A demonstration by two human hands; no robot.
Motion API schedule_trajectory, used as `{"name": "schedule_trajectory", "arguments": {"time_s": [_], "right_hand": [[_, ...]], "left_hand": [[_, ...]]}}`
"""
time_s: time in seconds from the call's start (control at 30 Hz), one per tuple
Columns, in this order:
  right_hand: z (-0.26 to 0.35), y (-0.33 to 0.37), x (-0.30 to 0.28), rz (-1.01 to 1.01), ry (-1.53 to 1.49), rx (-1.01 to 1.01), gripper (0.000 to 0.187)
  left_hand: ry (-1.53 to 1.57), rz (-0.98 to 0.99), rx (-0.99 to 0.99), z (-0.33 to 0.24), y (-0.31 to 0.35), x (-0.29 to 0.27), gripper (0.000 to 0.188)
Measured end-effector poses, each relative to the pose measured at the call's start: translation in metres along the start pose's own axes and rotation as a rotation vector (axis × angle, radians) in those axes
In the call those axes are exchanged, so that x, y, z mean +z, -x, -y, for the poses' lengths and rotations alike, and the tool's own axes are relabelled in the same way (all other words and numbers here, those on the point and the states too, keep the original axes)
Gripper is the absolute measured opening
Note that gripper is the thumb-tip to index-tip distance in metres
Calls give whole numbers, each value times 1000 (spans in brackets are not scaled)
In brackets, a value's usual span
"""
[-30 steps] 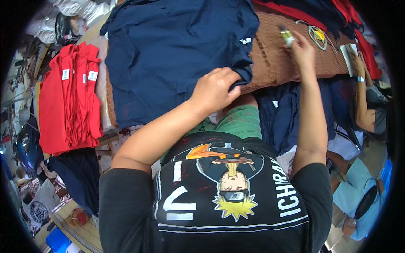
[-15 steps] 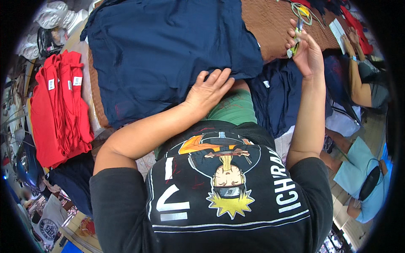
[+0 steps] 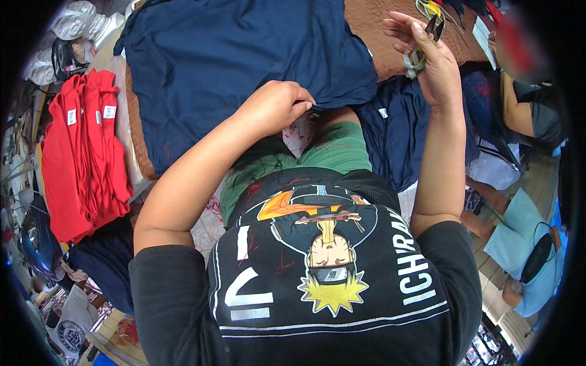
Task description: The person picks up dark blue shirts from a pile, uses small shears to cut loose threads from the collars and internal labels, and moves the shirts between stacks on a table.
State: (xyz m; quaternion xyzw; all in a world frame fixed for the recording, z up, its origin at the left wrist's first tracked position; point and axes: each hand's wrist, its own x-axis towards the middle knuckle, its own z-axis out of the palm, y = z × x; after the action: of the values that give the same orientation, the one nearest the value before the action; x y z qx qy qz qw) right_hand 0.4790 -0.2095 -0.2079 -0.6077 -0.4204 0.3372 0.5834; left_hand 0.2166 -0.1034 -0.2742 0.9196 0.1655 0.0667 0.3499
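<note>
A navy blue garment (image 3: 238, 61) lies spread over the table in front of me. At its near edge my left hand (image 3: 278, 107) is closed, thumb and fingers pinching the hem. Raised at the upper right, my right hand (image 3: 436, 61) holds a pair of thread snips (image 3: 435, 28). Their dark blades point up past the thumb, and the pale grip end shows below the palm. The fingers of that hand are loosely stretched, with the snips resting between thumb and palm, apart from the garment.
Folded red garments (image 3: 82, 158) with white tags hang in a pile at the left. More navy garments (image 3: 406, 128) lie by my right thigh. A brown quilted cover (image 3: 378, 36) lies under the cloth. A coiled cord (image 3: 436, 12) is at the far right, near another person's arm (image 3: 516, 110).
My left hand has gone from lying flat on the garment to pinching its near hem. The right hand has moved slightly up and left, and the snips have turned in it.
</note>
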Motion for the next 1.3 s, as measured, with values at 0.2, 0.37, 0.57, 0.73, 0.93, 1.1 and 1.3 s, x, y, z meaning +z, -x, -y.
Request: {"name": "schedule_trajectory", "arguments": {"time_s": [0.2,0.37,0.57,0.73,0.93,1.1,1.3], "right_hand": [[17,12,21,31,-60,42,53],[23,16,28,62,-124,34,54],[4,17,62,70,-154,0,51],[20,29,115,294,-27,-22,52],[19,35,130,296,135,-203,53],[27,38,134,186,-251,34,54],[29,24,107,171,-701,91,47]], "left_hand": [[330,93,-175,-11,-7,-12,22],[643,-774,-108,-12,16,-76,20],[-52,-1256,-362,86,80,-89,31],[609,-490,-68,-28,49,-30,38],[853,-552,-78,-43,36,-19,21],[955,-787,21,-36,44,-8,13],[724,-105,-146,-32,83,-18,18]]}}
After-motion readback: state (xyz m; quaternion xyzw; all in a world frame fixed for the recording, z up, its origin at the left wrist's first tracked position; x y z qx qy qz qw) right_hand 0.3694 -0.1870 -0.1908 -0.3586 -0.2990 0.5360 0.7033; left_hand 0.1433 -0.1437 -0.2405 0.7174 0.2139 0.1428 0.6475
